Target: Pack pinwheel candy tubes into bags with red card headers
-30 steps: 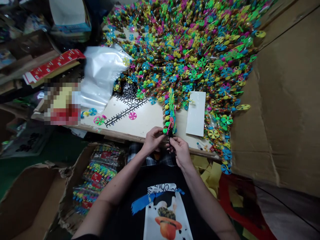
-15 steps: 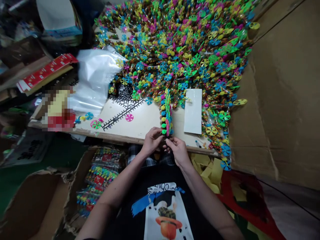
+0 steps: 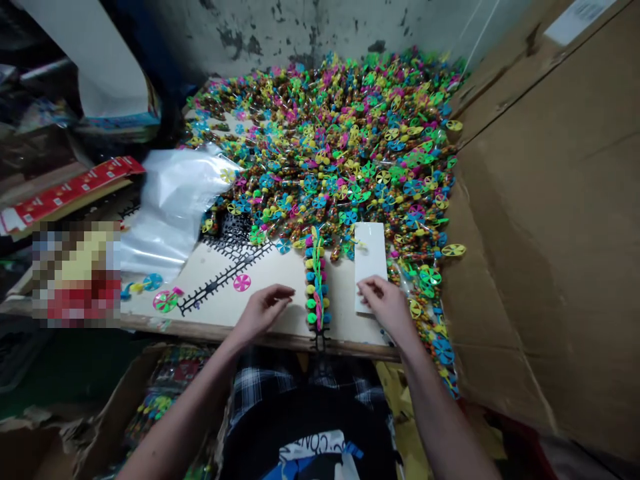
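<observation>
At the near edge of a pale worktable (image 3: 280, 267), a person sat with both bare hands resting apart on the surface. Between the hands lay a filled strip of toys (image 3: 315, 287): a black plastic rack running away from the person, loaded along its length with small bright pinwheel toys in green, blue, yellow and pink, its near end just overhanging the table edge. Neither hand touched it.

The left hand (image 3: 263, 310) lay just left of the strip, fingers loosely curled and holding nothing, fingertips pointing towards the rack. The right hand (image 3: 385, 303) lay to the strip's right, fingers bent down onto the near end of a white card (image 3: 371, 265), which lay flat beside the strip and parallel to it; whether the fingers pinched the card or only pressed on it could not be told.

Further left lay an empty black rack (image 3: 225, 275) with a few loose pinwheels near it, within easy reach of the left hand. Behind everything, a huge heap of pinwheel toys (image 3: 340, 147) covered the back of the table up to the wall. Clear plastic bags (image 3: 173, 207) were piled at the left, and a large cardboard sheet (image 3: 550, 233) stood along the right side, seemingly keeping the heap from spilling off.
</observation>
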Tool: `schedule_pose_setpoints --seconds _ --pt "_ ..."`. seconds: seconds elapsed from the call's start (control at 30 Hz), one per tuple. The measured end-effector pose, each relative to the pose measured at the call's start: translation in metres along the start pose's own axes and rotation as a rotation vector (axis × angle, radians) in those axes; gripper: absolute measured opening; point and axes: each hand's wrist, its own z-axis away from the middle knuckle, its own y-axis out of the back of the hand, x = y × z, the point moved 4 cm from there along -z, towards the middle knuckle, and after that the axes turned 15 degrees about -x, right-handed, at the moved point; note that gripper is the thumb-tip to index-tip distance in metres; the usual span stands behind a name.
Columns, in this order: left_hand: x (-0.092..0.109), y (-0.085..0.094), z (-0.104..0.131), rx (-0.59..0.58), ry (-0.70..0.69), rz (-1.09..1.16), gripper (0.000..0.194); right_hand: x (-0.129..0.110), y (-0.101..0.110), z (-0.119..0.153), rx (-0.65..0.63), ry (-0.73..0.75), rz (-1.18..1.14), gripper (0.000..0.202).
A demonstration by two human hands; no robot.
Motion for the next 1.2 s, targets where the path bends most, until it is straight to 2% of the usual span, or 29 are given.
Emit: schedule_pose_setpoints --seconds 0.1,0.13,0.2,0.3,0.37,0.43,0.57,0.63,0.7,0.77,0.83,0.9,1.0,1.1,1.2 --pt "0.011 0.042 -0.048 0.148 -0.092 -0.239 0.014 -0.022 0.015 -0.055 0.137 0.23 0.391 0.015" --pt "0.016 0.052 -0.068 0.173 -0.127 -0.331 0.013 -0.03 0.015 -0.075 0.136 0.311 0.513 0.02" --pt "0.025 0.064 -0.107 0.183 -0.159 -0.523 0.016 -0.04 0.009 -0.113 0.032 0.442 0.747 0.032" --pt "0.031 0.063 -0.152 0.063 -0.177 -0.777 0.019 -0.043 -0.003 -0.156 -0.192 0.505 1.025 0.029" --pt "0.031 0.055 -0.169 -0.064 -0.215 -0.897 0.019 -0.041 -0.007 -0.172 -0.286 0.516 1.138 0.021" --pt "0.028 0.05 -0.176 -0.136 -0.248 -0.97 0.018 -0.038 -0.008 -0.179 -0.332 0.535 1.19 0.014" --pt "0.023 0.055 -0.179 -0.146 -0.248 -1.025 0.019 -0.038 0.001 -0.181 -0.34 0.599 1.15 0.017" --pt "0.023 0.062 -0.176 -0.128 -0.242 -1.027 0.019 -0.043 0.013 -0.175 -0.27 0.635 1.037 0.022" --pt "0.024 0.068 -0.167 -0.069 -0.23 -0.982 0.021 -0.048 0.027 -0.163 -0.142 0.643 0.844 0.021" --pt "0.025 0.071 -0.151 0.009 -0.225 -0.877 0.023 -0.047 0.038 -0.142 0.005 0.588 0.61 0.02" --pt "0.024 0.069 -0.126 0.063 -0.239 -0.733 0.026 -0.037 0.038 -0.113 0.104 0.478 0.372 0.023" --pt "0.02 0.063 -0.096 0.074 -0.255 -0.583 0.029 -0.02 0.027 -0.078 0.104 0.368 0.166 0.028" --pt "0.014 0.05 -0.052 0.073 -0.241 -0.385 0.032 0.006 -0.002 -0.025 0.007 0.231 -0.018 0.039" --pt "0.01 0.037 -0.016 0.15 -0.221 -0.254 0.023 0.023 -0.028 0.017 -0.07 0.148 -0.072 0.037" --pt "0.012 0.014 0.013 0.216 -0.233 -0.246 0.013 0.028 -0.045 0.042 -0.063 0.176 -0.013 0.028"
